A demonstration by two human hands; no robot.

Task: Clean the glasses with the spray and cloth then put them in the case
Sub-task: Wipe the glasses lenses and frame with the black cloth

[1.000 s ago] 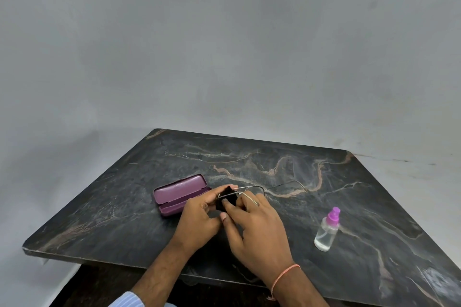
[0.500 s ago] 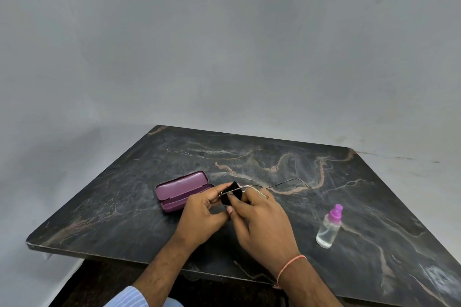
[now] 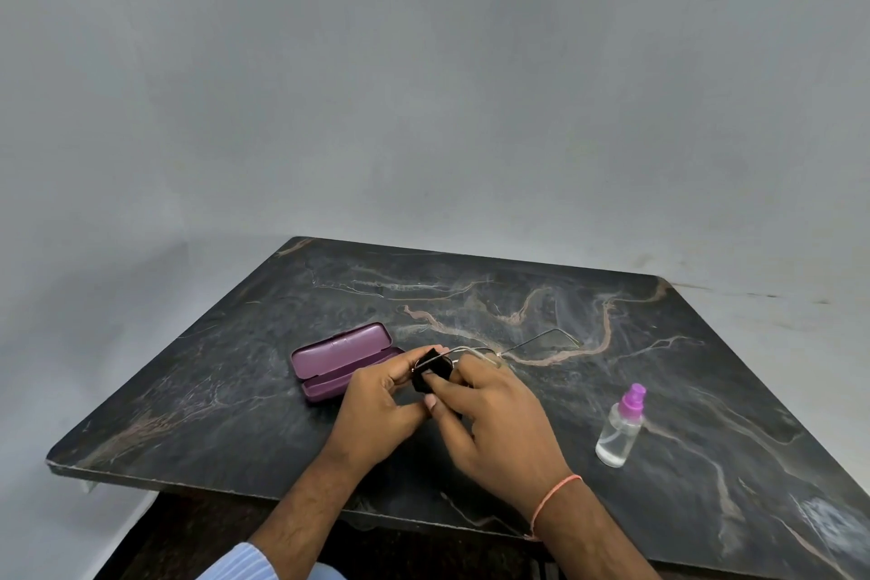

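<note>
Toward the left edge of the dark veined stone table, the purple hard glasses case lies open, its long axis running left to right. Just beside it, the left hand pinches the small black cloth onto one lens of the thin wire-framed glasses, whose far temple points toward the far right corner. The right hand has its fingers curled round the frame. The left hand is nearer the case. Near the right edge stands the clear spray bottle with a pink cap; no writing can be read.
</note>
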